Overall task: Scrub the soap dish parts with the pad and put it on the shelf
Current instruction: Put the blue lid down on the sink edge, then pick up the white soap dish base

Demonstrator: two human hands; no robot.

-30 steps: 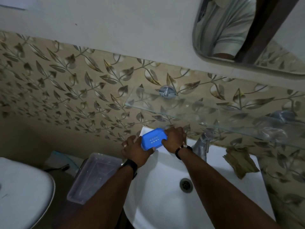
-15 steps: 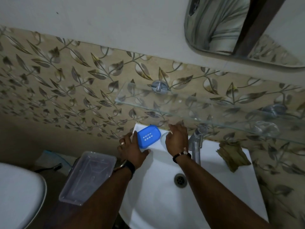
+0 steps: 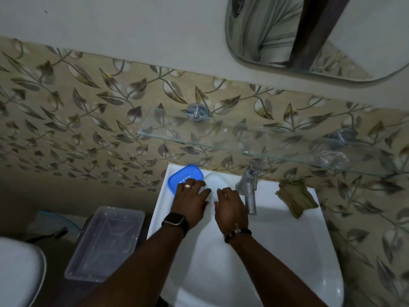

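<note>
A blue soap dish (image 3: 183,176) with small drain slots lies on the back left corner of the white sink (image 3: 276,240). My left hand (image 3: 191,200) lies just in front of it, fingers spread, fingertips over its near edge. My right hand (image 3: 231,207) hovers beside it over the basin, fingers loose and holding nothing. A brownish scrub pad (image 3: 295,197) lies on the sink's back right ledge. The glass shelf (image 3: 243,140) runs along the tiled wall above the sink.
A chrome tap (image 3: 250,185) stands between my right hand and the pad. A clear plastic box (image 3: 106,242) sits left of the sink, with a white toilet lid (image 3: 17,273) further left. A mirror (image 3: 309,36) hangs above the shelf.
Both hands held the blue dish up a second ago. It now lies on the sink's back left corner, and both hands have drawn back toward me with relaxed fingers.
</note>
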